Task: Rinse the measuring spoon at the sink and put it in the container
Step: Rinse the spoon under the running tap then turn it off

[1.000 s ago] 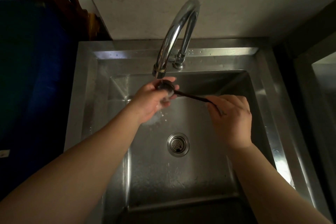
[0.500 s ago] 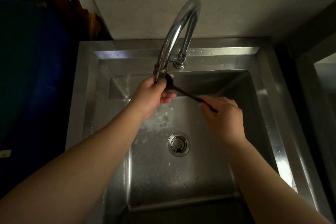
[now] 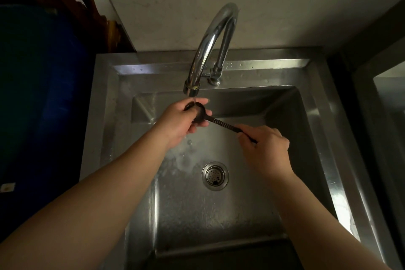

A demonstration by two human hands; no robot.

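Dim light; container not visible. Dark long-handled measuring spoon [image 3: 221, 122] under curved chrome faucet [image 3: 210, 50], centre frame. Bowl half hidden by left hand [image 3: 182, 121], fingers curled round it. Handle runs lower right into right hand [image 3: 265, 149], fingers pinched on it, above steel sink [image 3: 315, 138].

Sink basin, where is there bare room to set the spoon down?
Bare steel lies on the sink floor, on every side of the drain. It is crowded under the faucet, where the left hand and right hand hold the measuring spoon.
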